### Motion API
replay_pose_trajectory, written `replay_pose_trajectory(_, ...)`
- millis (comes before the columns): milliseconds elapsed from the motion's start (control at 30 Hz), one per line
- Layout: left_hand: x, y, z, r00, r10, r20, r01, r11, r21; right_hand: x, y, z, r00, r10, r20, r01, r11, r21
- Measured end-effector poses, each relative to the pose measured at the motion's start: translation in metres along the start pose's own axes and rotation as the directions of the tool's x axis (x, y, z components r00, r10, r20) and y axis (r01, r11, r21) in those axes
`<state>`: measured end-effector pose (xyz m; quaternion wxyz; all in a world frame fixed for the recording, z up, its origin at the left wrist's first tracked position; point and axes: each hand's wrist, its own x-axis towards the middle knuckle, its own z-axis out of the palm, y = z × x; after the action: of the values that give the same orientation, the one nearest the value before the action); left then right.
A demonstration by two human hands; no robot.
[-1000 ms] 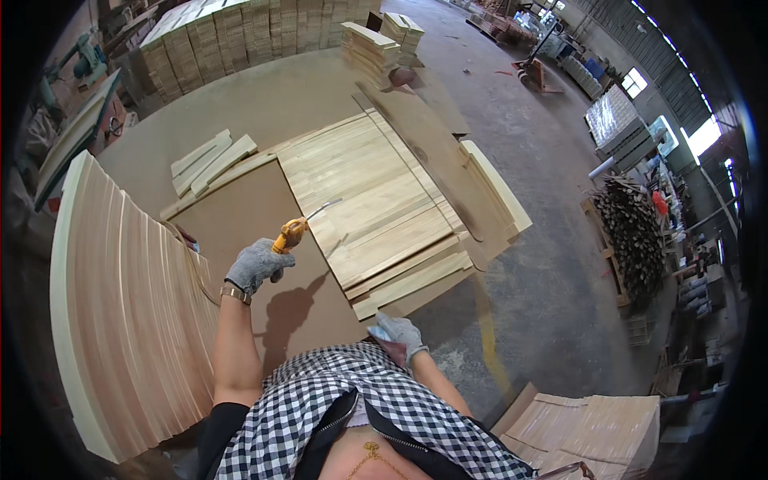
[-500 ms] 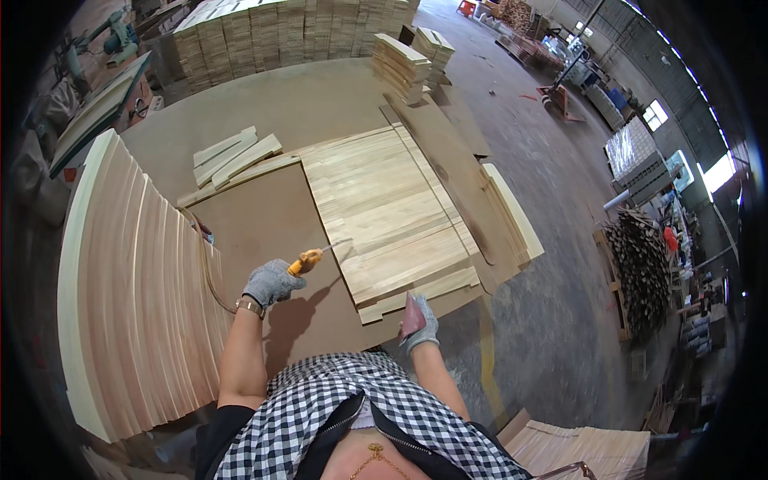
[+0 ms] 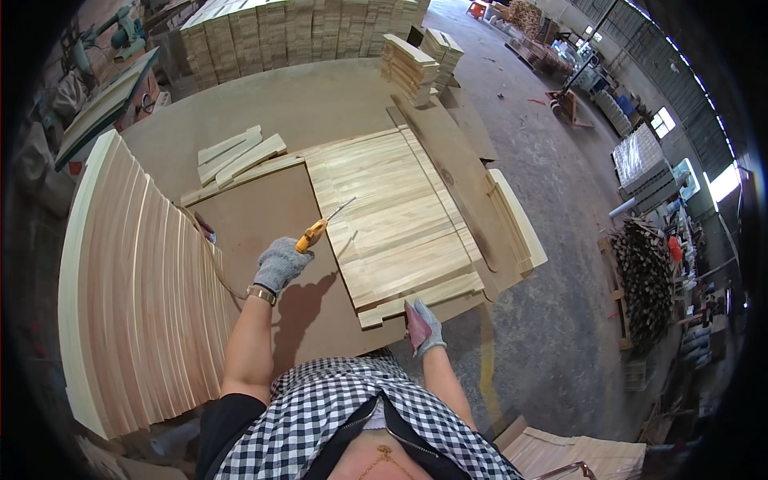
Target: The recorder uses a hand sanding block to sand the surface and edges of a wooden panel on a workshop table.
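Note:
My left hand (image 3: 279, 265), in a grey knit glove, is closed around an orange air blow gun (image 3: 312, 235). Its thin metal nozzle points up and right over a light wood panel (image 3: 384, 216), which is made of narrow strips and lies flat on the brown table. My right hand (image 3: 425, 326), in a grey glove with a dark red palm side, has its fingers stretched out at the near edge of the panel. Beside those fingers lies a separate wood strip (image 3: 400, 306) along the panel's near side; whether they touch it I cannot tell.
A row of upright wood panels (image 3: 144, 296) stands close on my left. Loose strips (image 3: 240, 156) lie beyond the brown tabletop (image 3: 256, 208). A hose (image 3: 214, 260) runs near my left wrist. Stacked boards (image 3: 512, 220) sit right of the panel; taller stacks (image 3: 296, 40) stand at the back.
My left hand has moved slightly up and right, swinging the blow gun's nozzle upward, further over the panel. My right hand shifts slightly, its fingers still stretched out. The view has also shifted a little.

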<state>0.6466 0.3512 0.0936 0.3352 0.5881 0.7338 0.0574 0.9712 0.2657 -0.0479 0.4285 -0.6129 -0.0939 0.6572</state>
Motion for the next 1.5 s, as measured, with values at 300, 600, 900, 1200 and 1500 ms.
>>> replay_pose_trajectory(300,0.023,-0.007,0.002,0.981,-0.153,-0.119,0.145,0.987,-0.074,0.012,-0.003,-0.014,0.205,-0.751,0.627,0.583,-0.421,-0.695)
replay_pose_trajectory(600,0.008,0.011,-0.004,0.974,-0.218,0.055,0.21,0.97,0.119,-0.007,-0.031,0.022,0.935,-0.347,0.067,0.285,0.629,-0.723)
replay_pose_trajectory(900,-0.023,0.017,-0.023,0.95,-0.008,0.313,-0.045,0.986,0.163,0.047,0.006,-0.021,0.688,-0.517,0.509,0.483,-0.197,-0.853)
replay_pose_trajectory(1200,-0.03,0.033,-0.007,0.926,0.012,0.376,-0.134,0.944,0.301,0.037,0.006,-0.02,0.686,-0.545,0.482,0.468,-0.176,-0.866)
replay_pose_trajectory(1500,0.012,0.021,-0.011,0.998,-0.056,0.023,0.053,0.993,0.109,0.027,0.008,-0.018,0.616,-0.637,0.463,0.645,0.071,-0.761)
